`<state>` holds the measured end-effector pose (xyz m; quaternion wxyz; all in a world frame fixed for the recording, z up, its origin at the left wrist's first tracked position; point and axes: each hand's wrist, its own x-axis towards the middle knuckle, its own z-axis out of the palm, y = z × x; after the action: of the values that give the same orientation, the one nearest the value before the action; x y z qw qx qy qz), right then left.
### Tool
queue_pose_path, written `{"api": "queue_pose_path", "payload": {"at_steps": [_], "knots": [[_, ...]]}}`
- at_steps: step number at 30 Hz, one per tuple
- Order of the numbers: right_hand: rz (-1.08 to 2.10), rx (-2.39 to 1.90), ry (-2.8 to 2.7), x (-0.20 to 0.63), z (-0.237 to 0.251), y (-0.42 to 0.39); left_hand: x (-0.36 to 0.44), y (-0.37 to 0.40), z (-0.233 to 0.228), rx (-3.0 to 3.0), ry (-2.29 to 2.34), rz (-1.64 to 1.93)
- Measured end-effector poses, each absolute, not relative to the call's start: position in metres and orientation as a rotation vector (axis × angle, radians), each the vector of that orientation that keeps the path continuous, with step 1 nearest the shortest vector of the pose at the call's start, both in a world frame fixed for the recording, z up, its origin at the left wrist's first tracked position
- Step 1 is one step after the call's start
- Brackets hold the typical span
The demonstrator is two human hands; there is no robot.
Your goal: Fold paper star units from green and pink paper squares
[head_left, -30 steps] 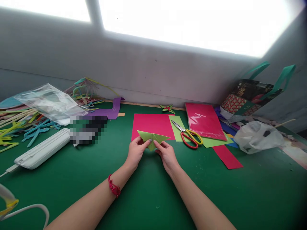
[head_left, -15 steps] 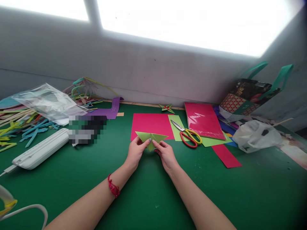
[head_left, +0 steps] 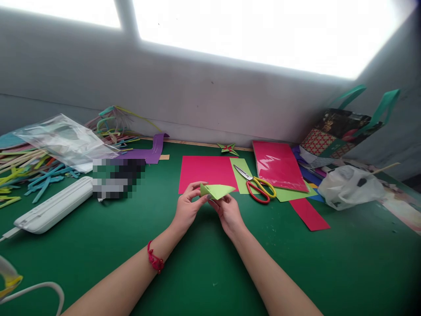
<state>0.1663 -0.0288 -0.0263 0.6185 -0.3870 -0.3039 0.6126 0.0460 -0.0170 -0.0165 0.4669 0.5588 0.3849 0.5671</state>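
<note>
Between both sets of fingertips sits a folded light-green paper (head_left: pixel 217 191), pinched at its near edge by the left hand (head_left: pixel 187 210) and right hand (head_left: pixel 228 213), lifted just above the green table (head_left: pixel 197 272), likely so its flaps stay free. Behind it lies a pink sheet (head_left: pixel 207 171); scissors (head_left: pixel 258 186) rest to the right.

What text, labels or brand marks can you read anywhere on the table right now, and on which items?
None can be read.
Patterned gift bag: printed ornament only, no legible words.
Pixelated patch: blurred out, unreadable.
White device, scissors, folded green paper held in both hands: no marking visible.
</note>
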Motion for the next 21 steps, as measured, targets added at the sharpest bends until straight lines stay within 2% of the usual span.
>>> {"api": "queue_pose_path", "payload": {"at_steps": [10,16,21], "knots": [[1.570,-0.735,-0.798,0.168,-0.006,-0.036,0.044,-0.013,-0.017,1.442,1.006,1.468],[1.507,-0.774,-0.816,0.165,-0.014,-0.032,0.047,-0.012,-0.020,1.302,0.992,1.526],[1.457,-0.858,-0.868,0.171,-0.021,-0.027,0.041,-0.005,-0.028,1.157,1.086,1.420]]}}
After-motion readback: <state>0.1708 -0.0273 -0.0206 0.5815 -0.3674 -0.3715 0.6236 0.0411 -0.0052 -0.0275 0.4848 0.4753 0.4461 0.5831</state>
